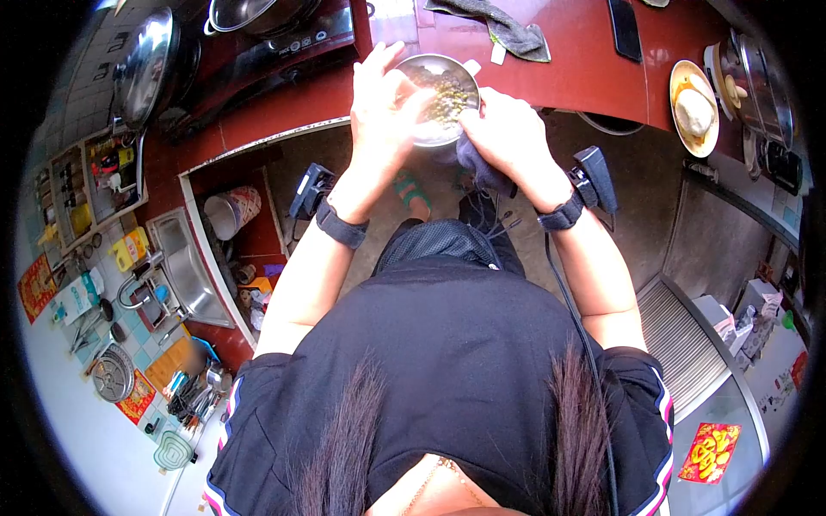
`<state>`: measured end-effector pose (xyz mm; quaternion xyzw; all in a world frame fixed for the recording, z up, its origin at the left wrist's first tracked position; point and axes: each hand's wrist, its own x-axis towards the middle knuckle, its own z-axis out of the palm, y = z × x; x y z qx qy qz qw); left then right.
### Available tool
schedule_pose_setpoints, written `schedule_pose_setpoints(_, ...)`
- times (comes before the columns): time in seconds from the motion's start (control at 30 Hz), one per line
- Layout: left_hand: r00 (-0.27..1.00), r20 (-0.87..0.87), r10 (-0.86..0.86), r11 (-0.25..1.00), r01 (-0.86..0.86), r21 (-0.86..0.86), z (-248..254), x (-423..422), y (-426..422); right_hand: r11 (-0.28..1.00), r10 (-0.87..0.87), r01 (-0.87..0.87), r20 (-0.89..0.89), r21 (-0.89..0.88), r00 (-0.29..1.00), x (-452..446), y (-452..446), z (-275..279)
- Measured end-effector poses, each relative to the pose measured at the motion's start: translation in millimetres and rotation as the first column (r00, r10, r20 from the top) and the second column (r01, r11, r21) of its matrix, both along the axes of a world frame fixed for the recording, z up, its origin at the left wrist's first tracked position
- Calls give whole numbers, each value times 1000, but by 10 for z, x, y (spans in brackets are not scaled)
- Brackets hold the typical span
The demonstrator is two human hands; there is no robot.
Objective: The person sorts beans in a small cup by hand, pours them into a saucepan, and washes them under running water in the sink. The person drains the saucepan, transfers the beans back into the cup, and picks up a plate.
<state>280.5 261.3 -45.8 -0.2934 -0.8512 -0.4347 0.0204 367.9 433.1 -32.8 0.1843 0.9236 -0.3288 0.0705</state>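
A round metal bowl (430, 135) is held at the front edge of the red counter, with small green-yellow pieces (447, 99) inside, too small to name. My right hand (508, 133) grips its right side, thumb over the rim. Below that hand hangs a greyish-purple cloth (475, 163), partly hidden by it. My left hand (381, 107) is at the bowl's left side, fingers stretched and apart, the part over the bowl smeared by motion. Whether it touches the rim I cannot tell.
On the red counter (576, 82) lie a grey cloth (508, 26) and a black phone (625, 30). A plate with a pale item (693, 112) sits right. The cooktop (301, 43) and a lidded pan (146, 73) are left, near a metal sink (185, 267).
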Motion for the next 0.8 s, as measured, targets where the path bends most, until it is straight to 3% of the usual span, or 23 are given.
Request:
schedule_pose_setpoints(0.43, 992, -113, -58, 990, 43, -135, -66, 67, -100, 1000, 17, -17, -15, 0, 1000, 123, -107, -33)
schedule_pose_setpoints(0.8, 998, -53, -26, 985, 16, -172, -126, 130, -199, 1000, 22, -22, 21, -9, 1000, 135, -157, -33)
